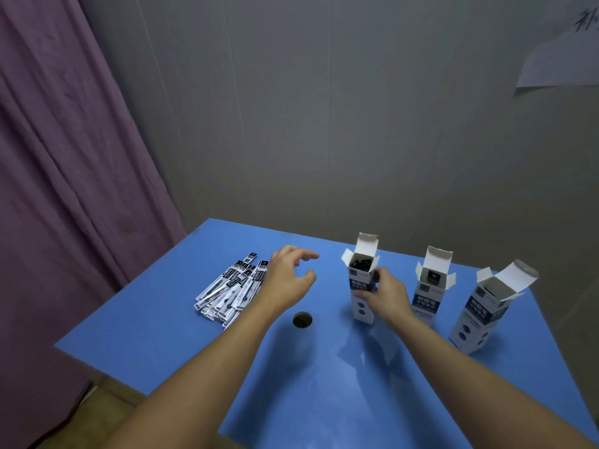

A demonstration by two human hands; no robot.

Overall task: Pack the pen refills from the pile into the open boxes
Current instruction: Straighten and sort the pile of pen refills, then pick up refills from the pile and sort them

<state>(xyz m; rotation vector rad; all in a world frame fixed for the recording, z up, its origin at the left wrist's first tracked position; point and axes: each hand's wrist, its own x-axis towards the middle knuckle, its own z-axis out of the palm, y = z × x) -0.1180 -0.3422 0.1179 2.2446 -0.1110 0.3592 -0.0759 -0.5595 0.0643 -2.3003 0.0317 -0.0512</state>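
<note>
- My right hand [384, 294] grips the leftmost of 3 upright open boxes [363, 286] around its upper half, fingers curled on the card; dark refill ends show in its mouth.
- My left hand [291, 273] hangs loose-fingered and holding nothing, just right of the pile of packaged refills [231, 288] on the blue table [324, 384].
- To do this step well, I'd keep the box braced upright, since it is tall, light and looks easy to tip.
- I'd take a few refills from the top of the pile and line up their ends.
- I'd steer clear of the raised flaps and the hole [302, 319] in the tabletop.
</note>
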